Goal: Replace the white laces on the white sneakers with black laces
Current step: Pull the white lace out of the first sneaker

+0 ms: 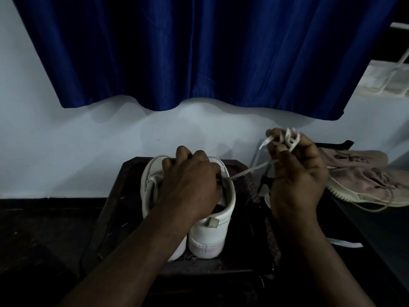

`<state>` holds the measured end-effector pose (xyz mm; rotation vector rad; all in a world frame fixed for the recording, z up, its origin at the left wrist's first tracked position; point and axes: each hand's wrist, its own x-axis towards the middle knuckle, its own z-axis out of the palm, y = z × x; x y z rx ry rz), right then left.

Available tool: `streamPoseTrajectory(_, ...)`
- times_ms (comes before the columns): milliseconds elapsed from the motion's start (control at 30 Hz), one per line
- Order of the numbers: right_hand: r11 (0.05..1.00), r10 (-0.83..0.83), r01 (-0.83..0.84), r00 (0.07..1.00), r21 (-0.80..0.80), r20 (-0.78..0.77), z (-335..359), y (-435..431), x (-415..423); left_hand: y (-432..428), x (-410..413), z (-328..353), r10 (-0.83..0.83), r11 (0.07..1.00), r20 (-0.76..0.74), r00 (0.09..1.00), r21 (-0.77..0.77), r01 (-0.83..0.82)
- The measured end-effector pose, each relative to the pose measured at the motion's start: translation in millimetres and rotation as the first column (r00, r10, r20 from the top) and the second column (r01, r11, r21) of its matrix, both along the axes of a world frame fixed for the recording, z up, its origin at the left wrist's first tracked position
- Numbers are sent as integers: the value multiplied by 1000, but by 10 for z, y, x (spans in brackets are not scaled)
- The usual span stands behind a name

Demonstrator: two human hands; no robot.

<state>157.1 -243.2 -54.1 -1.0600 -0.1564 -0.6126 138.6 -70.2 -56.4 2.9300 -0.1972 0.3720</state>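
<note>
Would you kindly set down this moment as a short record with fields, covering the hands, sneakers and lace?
left hand: holds the white sneakers from above, fingers curled over the upper
right hand: raised, grips a bunched white lace
lace path: one strand runs from the right hand to the right-hand sneaker
sneakers: side by side, heels toward the camera, on a dark surface
black laces: none discernible
nearby: beige sneakers to the right; blue curtain behind

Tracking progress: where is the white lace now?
Head view, right of centre: white lace bunched in the right hand, one strand running to the white sneaker under the left hand.
</note>
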Motion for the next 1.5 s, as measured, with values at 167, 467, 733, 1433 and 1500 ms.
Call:
streamPoseTrajectory(167,970,-147,160,986,-182,83,-39,-43,-4,8,7,-15,-2,1000,1,1000,4,2)
streamPoseTrajectory(467,770,-134,-69,954,-635,-267,-356,54,92,-1,-23,-23,3,996,105,994,-87,6)
streamPoseTrajectory(733,327,-304,-87,933,-941,-192,-377,44,36,8,-24,-28,50,994,169,984,-108,-32)
streamPoseTrajectory(1433,362,-123,31,992,-931,-15,-272,159,-93,47,54,-104,41,947,200,979,-321,26)
streamPoseTrajectory(1500,300,-166,83,986,-950,34,-286,173,-81,74,74,-105,88,848,246,965,-526,57)
